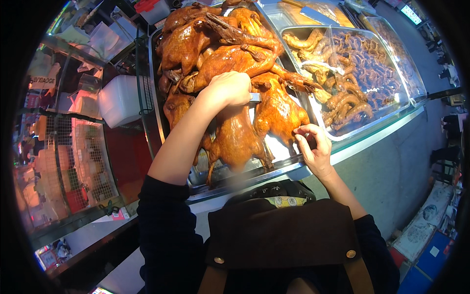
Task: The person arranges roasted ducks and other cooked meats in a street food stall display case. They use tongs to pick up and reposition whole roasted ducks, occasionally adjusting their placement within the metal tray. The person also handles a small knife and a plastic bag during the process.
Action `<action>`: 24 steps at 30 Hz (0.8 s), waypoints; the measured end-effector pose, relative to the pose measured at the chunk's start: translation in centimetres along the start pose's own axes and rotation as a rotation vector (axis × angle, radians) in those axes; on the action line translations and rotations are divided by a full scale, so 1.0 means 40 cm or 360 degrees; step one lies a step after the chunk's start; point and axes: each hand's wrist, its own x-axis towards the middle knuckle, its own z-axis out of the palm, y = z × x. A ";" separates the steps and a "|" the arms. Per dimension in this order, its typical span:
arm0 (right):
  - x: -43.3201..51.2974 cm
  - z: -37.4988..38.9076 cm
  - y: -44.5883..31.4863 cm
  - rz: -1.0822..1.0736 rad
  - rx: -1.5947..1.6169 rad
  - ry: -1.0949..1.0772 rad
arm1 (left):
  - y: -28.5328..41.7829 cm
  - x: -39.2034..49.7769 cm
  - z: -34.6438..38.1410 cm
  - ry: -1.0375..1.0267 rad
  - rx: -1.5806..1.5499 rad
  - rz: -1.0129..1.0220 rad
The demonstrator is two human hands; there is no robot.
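Several glossy brown roast ducks [189, 46] lie heaped in a large metal tray [257, 179]. My left hand [233, 88] is closed over the middle of the heap, with the short flat end of a metal tool [255, 97] showing at its right side; the rest of the tool is hidden. Below that hand a roast duck [235, 141] lies lengthwise, its lower end blurred. My right hand [315, 147] is at the tray's right front corner, thumb and forefinger bent close together at the edge of another roast duck [279, 106]; whether they pinch it cannot be told.
Right of the ducks, clear-covered trays [405, 88] hold braised meat pieces [349, 110]. Behind lies a cleaver [315, 16] on a wooden board [339, 16]. At left stand a white plastic bin [121, 99], a glass panel edge [141, 84] and wire racks [91, 158].
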 end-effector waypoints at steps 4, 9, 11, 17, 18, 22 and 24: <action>0.001 0.000 0.001 -0.0033 -0.0008 0.0007 | 0.005 0.003 -0.002 -0.0045 -0.0019 -0.0025; 0.001 -0.002 -0.001 -0.0019 -0.0016 -0.0012 | 0.010 0.001 -0.003 -0.0011 -0.0007 -0.0030; 0.001 -0.002 -0.001 -0.0007 0.0001 -0.0015 | 0.009 -0.002 -0.005 -0.0009 -0.0065 -0.0001; 0.001 -0.001 -0.001 0.0002 -0.0011 -0.0021 | 0.010 0.009 -0.002 -0.0004 0.0038 -0.0055; 0.000 -0.001 -0.001 -0.0003 -0.0023 -0.0019 | 0.009 0.012 0.000 -0.0001 0.0040 -0.0045; -0.001 0.000 0.001 -0.0012 -0.0051 -0.0011 | 0.005 0.022 0.008 0.0050 0.0049 -0.0036; -0.002 0.001 0.003 -0.0021 -0.0065 -0.0010 | 0.003 0.024 0.011 0.0074 0.0036 -0.0035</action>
